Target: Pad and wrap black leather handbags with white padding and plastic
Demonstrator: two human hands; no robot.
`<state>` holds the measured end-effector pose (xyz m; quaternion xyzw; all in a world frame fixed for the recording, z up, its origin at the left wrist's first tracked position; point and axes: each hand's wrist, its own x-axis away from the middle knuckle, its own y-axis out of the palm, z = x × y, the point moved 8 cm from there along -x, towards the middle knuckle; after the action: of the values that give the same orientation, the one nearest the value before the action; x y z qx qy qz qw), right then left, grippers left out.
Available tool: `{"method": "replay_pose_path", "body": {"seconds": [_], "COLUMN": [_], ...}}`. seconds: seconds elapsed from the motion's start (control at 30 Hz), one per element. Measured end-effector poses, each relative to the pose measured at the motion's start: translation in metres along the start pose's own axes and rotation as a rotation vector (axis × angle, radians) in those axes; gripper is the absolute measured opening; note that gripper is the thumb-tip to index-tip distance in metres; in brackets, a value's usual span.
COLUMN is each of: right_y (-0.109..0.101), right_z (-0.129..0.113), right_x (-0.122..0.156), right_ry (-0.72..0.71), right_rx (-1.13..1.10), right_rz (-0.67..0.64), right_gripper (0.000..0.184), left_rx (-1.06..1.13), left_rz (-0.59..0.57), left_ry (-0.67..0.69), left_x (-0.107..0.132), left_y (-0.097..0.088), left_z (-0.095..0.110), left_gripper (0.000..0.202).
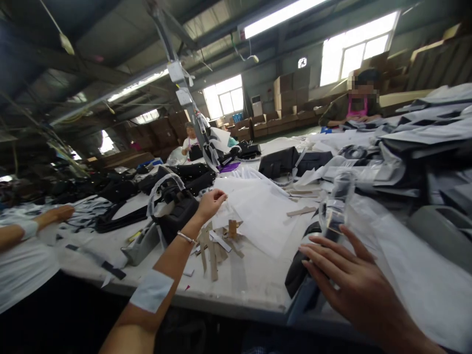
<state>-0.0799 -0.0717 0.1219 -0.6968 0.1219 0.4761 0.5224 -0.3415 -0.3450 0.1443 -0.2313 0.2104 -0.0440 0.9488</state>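
Observation:
My left hand is above the table with thumb and fingertips pinched together; what they hold, if anything, is too small to make out. Just below it lie brown and white card strips and a white sheet. My right hand is stretched out, its fingers lying against a black bag at the table's front edge. A handle wrapped in see-through plastic stands up from that bag, partly behind my fingers. Left of my left wrist sits another black bag with a wrapped handle.
A grey tape dispenser stands near the front edge. Black bags and piled white sheets cover the far side. A co-worker's arm reaches in at left; two people sit across the table.

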Motion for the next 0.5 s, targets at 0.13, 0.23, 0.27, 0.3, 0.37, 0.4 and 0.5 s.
{"method": "replay_pose_path", "body": {"seconds": [0.13, 0.23, 0.27, 0.3, 0.37, 0.4, 0.5], "right_y": [-0.003, -0.007, -0.007, -0.008, -0.007, -0.005, 0.002], "right_z": [0.001, 0.004, 0.005, 0.006, 0.008, 0.009, 0.013], "right_x": [-0.011, -0.020, -0.023, -0.025, -0.029, -0.030, -0.033], "right_ry": [0.032, 0.068, 0.078, 0.081, 0.073, 0.064, 0.042], "right_rx": [-0.040, -0.057, -0.052, -0.044, -0.030, -0.028, -0.051], "right_rz": [-0.025, -0.043, -0.053, -0.064, -0.093, -0.111, -0.173], "right_gripper": [0.025, 0.016, 0.014, 0.014, 0.018, 0.020, 0.020], "left_rx": [0.066, 0.141, 0.164, 0.187, 0.231, 0.251, 0.300], "left_rz": [-0.075, -0.077, -0.074, -0.071, -0.072, -0.079, -0.111], "left_ry": [-0.021, -0.026, -0.027, -0.029, -0.037, -0.042, -0.063], "left_x": [-0.014, -0.019, -0.021, -0.024, -0.028, -0.031, -0.036], "left_y": [0.015, 0.015, 0.014, 0.012, 0.008, 0.006, 0.003], "left_z": [0.002, 0.009, 0.012, 0.017, 0.026, 0.031, 0.043], "left_gripper": [0.039, 0.049, 0.053, 0.055, 0.058, 0.058, 0.058]}}
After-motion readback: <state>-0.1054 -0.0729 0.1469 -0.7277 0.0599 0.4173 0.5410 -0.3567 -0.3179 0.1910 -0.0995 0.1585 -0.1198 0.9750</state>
